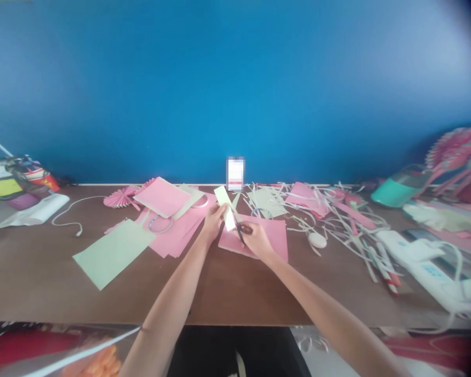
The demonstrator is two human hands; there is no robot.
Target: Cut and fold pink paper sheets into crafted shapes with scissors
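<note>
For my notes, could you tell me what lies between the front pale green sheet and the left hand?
The head view shows pink paper sheets between the pale green sheet and the left hand.

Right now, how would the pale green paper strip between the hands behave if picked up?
The pale green paper strip likely weighs little, being narrow and thin. It stands up past the left hand without visibly drooping, so seems fairly stiff, perhaps card. Its flat shape should not roll.

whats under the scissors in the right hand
A pink paper sheet on a brown tabletop lies below the scissors. The right hand covers part of it, and anything beneath the sheet cannot be seen.
</note>
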